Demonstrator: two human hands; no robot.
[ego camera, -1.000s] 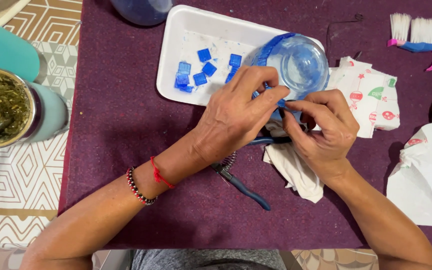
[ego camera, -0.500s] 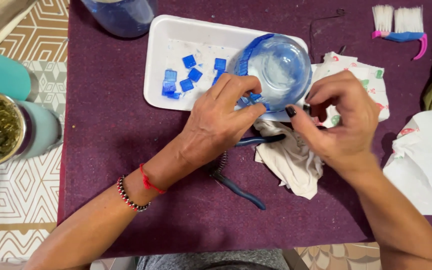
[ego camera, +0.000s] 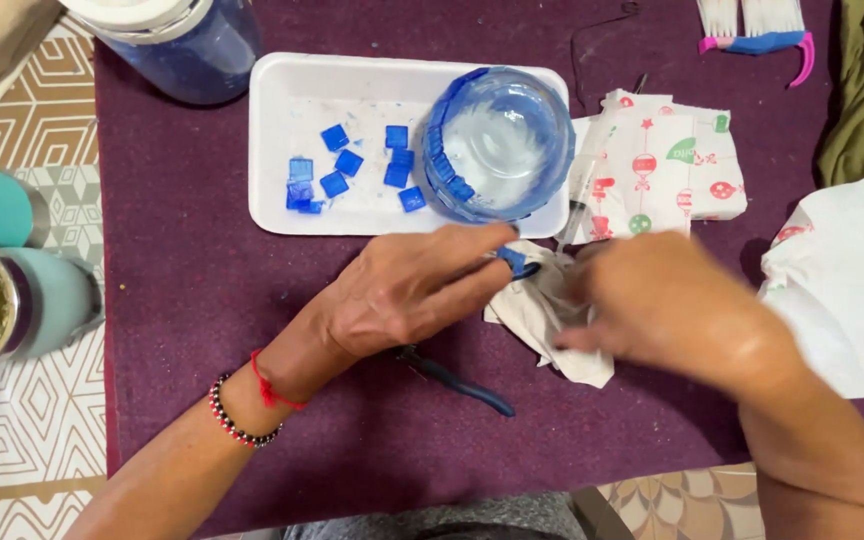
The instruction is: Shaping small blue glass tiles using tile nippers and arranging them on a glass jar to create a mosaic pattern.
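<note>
Right now your left hand [ego camera: 407, 290] lies palm down on the purple cloth [ego camera: 182, 270] that covers the counter, its grip closed on a small blue tile [ego camera: 512, 261] pinched at the fingertips. That tile sits just below the near edge of the white tray [ego camera: 282, 140], touching the crumpled white rag [ego camera: 542, 315]. Your right hand [ego camera: 667, 305] is blurred; it rests over the rag, and you cannot tell from this view whether its grip is closed on the rag or merely lying on it. Under your left palm runs a pair of pliers [ego camera: 462, 382] with dark blue handles, poking out toward you. On the tray, loose blue tiles [ego camera: 347, 170] lie scattered on the left, and a glass bowl [ego camera: 499, 145] stands on the right, blue tiles lining its rim. A patterned paper napkin [ego camera: 667, 165] lies just beside the tray.
</note>
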